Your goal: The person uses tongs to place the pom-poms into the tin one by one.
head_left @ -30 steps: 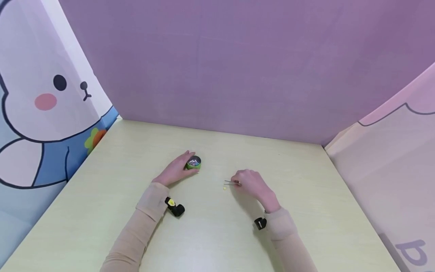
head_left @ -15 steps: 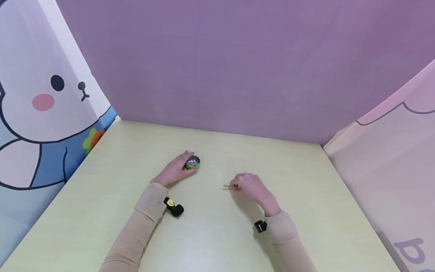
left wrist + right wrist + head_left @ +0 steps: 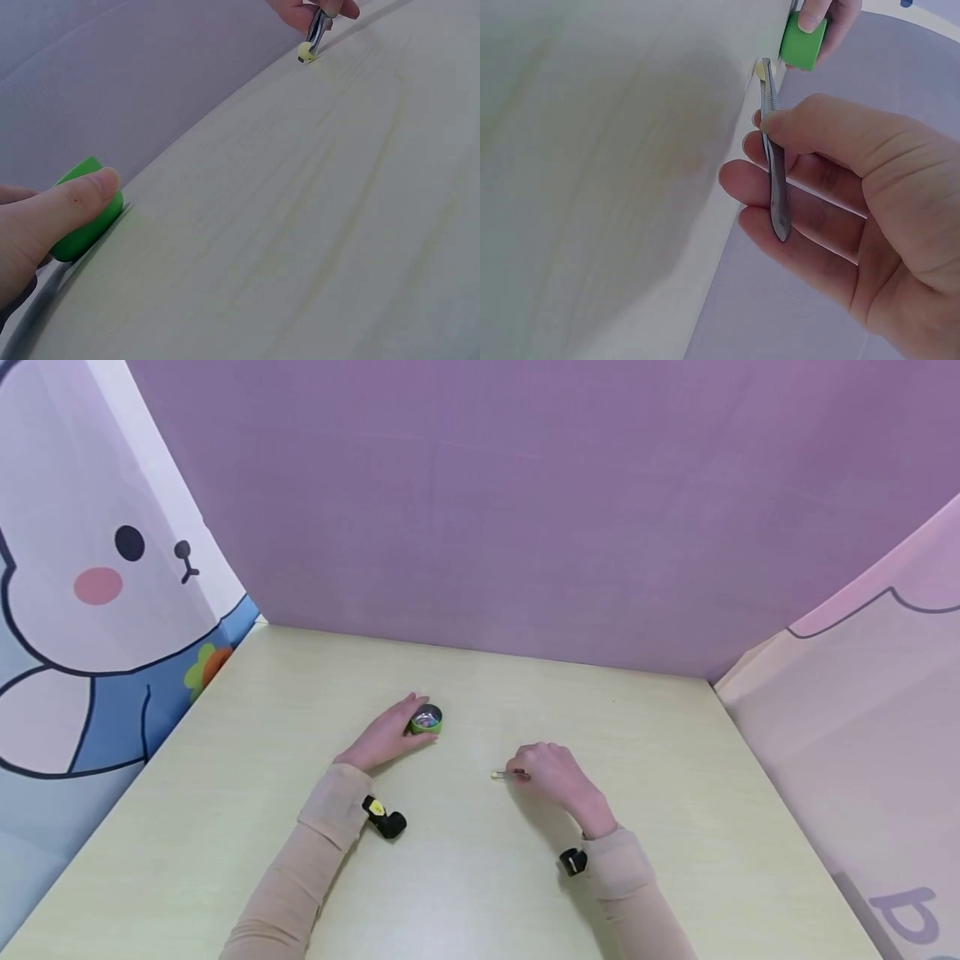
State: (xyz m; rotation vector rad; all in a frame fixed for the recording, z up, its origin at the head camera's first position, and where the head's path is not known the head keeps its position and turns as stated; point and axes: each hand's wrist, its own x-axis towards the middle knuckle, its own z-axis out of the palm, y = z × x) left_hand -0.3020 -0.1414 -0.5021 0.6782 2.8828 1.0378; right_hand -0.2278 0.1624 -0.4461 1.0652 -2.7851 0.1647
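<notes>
My left hand (image 3: 386, 732) curves thumb and fingers round a small round green container (image 3: 427, 718) on the table; small colourful bits show inside it. To its right, my right hand (image 3: 553, 770) pinches metal tweezers (image 3: 778, 180) between thumb and fingers. In the right wrist view, the tweezers' tips are at a small pale yellow bead (image 3: 762, 70). The left wrist view shows the same bead (image 3: 304, 51) at the tips, close over the tabletop. The green container's wall (image 3: 82, 225) is partly covered by the left thumb there.
The pale wooden table (image 3: 450, 860) runs back to a purple cloth wall (image 3: 480, 527). A cartoon-printed sheet (image 3: 67, 635) stands at the left and a pale printed sheet (image 3: 862, 718) at the right. Black wrist cameras sit by both cuffs.
The right hand has moved slightly towards the person, bringing the tweezers' tips from just beyond the yellow bead onto it; the tips look closer together. The left hand and container have stayed in place.
</notes>
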